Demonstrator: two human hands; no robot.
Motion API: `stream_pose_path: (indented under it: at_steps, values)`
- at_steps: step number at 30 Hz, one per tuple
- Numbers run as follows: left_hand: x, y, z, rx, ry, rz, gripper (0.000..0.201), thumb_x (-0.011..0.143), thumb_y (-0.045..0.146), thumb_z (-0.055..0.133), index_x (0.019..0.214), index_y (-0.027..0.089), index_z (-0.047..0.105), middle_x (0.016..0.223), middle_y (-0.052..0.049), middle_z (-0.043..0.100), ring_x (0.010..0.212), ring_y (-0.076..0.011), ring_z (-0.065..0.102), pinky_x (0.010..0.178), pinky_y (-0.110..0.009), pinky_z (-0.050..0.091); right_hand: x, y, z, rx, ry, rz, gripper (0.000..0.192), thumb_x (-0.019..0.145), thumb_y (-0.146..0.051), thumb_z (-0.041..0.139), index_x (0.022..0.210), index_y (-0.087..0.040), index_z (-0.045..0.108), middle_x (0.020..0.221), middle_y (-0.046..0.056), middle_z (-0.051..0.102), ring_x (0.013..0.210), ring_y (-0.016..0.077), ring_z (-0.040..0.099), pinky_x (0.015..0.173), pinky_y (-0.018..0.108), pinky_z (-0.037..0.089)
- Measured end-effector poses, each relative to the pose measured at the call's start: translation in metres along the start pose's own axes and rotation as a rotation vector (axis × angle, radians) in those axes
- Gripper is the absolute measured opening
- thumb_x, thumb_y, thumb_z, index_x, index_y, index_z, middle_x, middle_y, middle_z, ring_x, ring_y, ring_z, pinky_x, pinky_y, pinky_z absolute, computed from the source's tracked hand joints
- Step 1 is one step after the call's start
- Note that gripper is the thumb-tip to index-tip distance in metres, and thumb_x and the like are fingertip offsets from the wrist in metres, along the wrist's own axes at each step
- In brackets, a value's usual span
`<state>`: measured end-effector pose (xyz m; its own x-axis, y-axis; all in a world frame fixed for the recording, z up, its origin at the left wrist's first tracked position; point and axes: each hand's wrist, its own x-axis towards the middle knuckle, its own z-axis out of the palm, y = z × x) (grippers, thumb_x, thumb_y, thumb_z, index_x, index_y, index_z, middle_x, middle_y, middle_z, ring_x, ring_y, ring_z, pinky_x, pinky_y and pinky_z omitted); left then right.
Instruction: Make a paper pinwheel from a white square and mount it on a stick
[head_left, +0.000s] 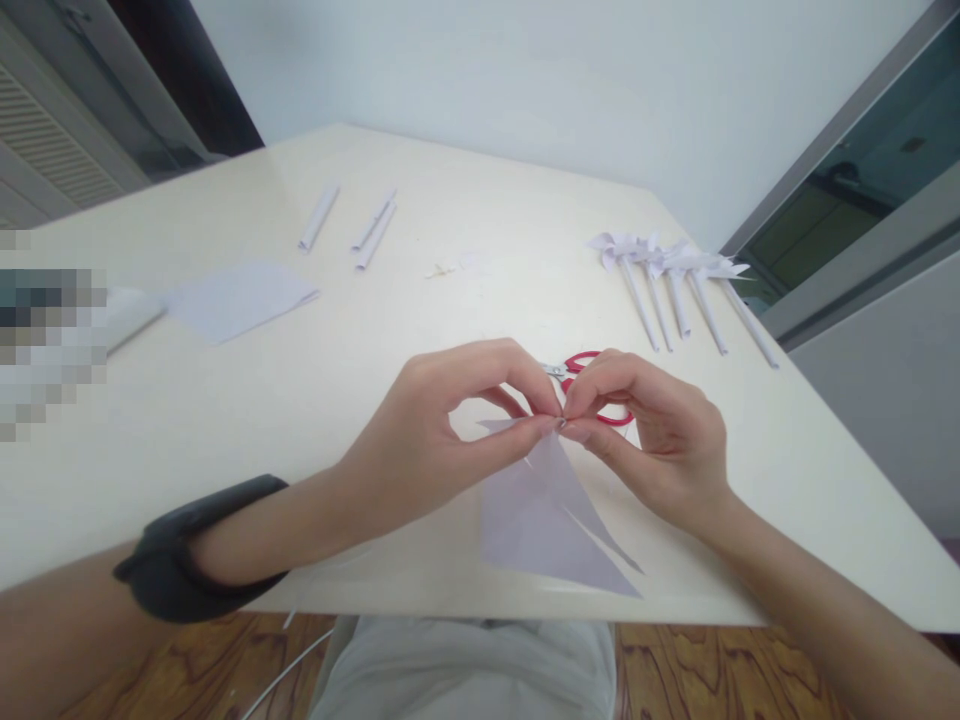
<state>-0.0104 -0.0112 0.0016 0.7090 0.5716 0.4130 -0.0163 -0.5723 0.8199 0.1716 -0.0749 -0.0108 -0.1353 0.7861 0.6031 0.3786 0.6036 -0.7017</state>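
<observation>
Just above the table's near edge, a white sheet of paper (525, 520) with slits cut into it hangs from my fingertips, its pointed flaps spread downward. My left hand (465, 410), with a black band on the wrist, pinches the top of this paper between thumb and fingers. Touching it from the other side, my right hand (652, 430) is closed in a pinch at the same spot. A tiny curled bit shows between the fingertips, too small to name. Red-handled scissors (581, 361) lie on the table behind my right hand, partly covered by it.
Several white paper pinwheels on rolled sticks (679, 290) lie in a row at the right. Rolled paper tubes (320, 218) rest at the back left, near flat paper sheets (240, 300). Small yellowish scraps (441, 270) lie mid-table. A pixelated patch covers the left edge.
</observation>
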Motion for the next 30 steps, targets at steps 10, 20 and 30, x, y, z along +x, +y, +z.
stream_pose_path:
  at_steps: [10,20,30]
  values:
    - [-0.0005,0.0006,0.0003,0.039,0.018,0.019,0.012,0.080,0.010,0.060,0.082,0.021,0.063,0.087,0.001,0.066,0.082,-0.0125,0.062,0.070,-0.023,0.054,-0.0007,0.0015,0.0006,-0.076,0.001,-0.051,0.013,0.079,-0.011,0.065,0.086,-0.021,0.061,0.075,0.000,0.061,0.069,0.0148,0.057,0.056,0.028,0.049]
    - [0.0016,0.0034,-0.0003,0.054,-0.003,0.012,0.008,0.084,0.016,0.058,0.089,0.019,0.063,0.091,0.000,0.066,0.085,-0.0121,0.061,0.077,-0.024,0.051,-0.0003,0.0008,0.0001,-0.028,0.016,0.004,0.008,0.081,-0.013,0.062,0.084,-0.020,0.059,0.074,0.000,0.060,0.065,0.0127,0.054,0.057,0.028,0.043]
    - [0.0040,0.0022,-0.0004,0.184,0.012,0.051,0.003,0.081,0.017,0.062,0.083,0.018,0.064,0.088,0.000,0.065,0.085,-0.0118,0.060,0.079,-0.022,0.046,0.0000,-0.0004,0.0003,-0.060,-0.046,0.063,0.008,0.083,-0.010,0.059,0.083,-0.017,0.056,0.075,-0.001,0.055,0.065,0.0095,0.051,0.057,0.025,0.041]
